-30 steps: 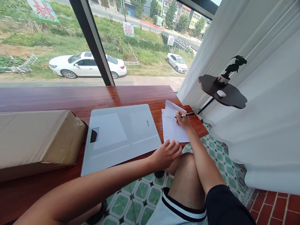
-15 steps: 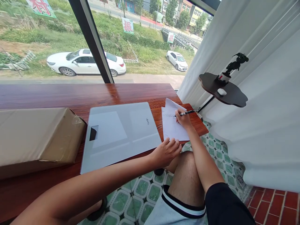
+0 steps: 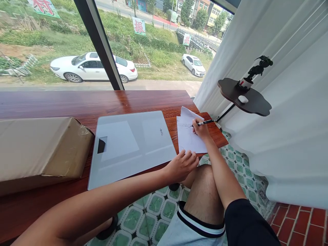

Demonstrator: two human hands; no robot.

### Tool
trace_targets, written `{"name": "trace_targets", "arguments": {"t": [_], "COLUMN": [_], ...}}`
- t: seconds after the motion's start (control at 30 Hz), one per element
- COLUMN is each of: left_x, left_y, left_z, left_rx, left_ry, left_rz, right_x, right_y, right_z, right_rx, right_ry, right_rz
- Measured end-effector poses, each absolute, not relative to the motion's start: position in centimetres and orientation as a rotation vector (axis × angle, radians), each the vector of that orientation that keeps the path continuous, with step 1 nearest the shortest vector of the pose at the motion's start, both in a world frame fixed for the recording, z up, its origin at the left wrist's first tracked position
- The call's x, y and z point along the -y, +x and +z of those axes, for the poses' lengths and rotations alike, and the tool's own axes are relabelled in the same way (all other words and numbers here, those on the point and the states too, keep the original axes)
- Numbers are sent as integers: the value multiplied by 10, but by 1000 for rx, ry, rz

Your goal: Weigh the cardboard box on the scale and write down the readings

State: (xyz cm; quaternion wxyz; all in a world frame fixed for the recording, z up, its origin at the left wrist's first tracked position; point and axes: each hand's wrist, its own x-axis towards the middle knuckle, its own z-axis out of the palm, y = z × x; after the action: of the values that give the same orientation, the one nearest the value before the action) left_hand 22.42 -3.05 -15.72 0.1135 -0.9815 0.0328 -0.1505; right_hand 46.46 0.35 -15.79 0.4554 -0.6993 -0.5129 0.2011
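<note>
My right hand (image 3: 200, 129) is closed on a black pen (image 3: 206, 122), its tip on a white sheet of paper (image 3: 187, 138) at the right end of the wooden counter (image 3: 77, 104). The sheet has lines of writing near its top and a folded-up far corner. My left hand (image 3: 181, 165) rests at the counter's front edge by the sheet's near corner, fingers curled and pressing on it. A flat white glass scale (image 3: 130, 145) lies just left of the paper.
A long brown cardboard box (image 3: 38, 147) lies on the counter at the left. A small dark shelf (image 3: 244, 97) with a potted plant (image 3: 253, 73) stands out from the white curtain (image 3: 289, 102) at right. A window runs behind the counter. Green tiled floor below.
The view has tilted slightly, so everything sits a little higher in frame. My right hand with the pen has edged a little along the sheet. The left hand stays put.
</note>
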Motion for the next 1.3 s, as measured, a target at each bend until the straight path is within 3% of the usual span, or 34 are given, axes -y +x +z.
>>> {"name": "trace_targets", "arguments": {"t": [1.0, 1.3], "left_x": [30, 29], "left_y": [223, 223], "left_z": [-154, -153], "left_rx": [-99, -109], "left_ry": [-2894, -2900], "left_rz": [-388, -377], "right_x": [-4, -1], "right_y": [464, 467], "right_z": [-159, -150], "right_rx": [1230, 1156], "right_ry": [-1751, -1838], "right_rz": [461, 67]}}
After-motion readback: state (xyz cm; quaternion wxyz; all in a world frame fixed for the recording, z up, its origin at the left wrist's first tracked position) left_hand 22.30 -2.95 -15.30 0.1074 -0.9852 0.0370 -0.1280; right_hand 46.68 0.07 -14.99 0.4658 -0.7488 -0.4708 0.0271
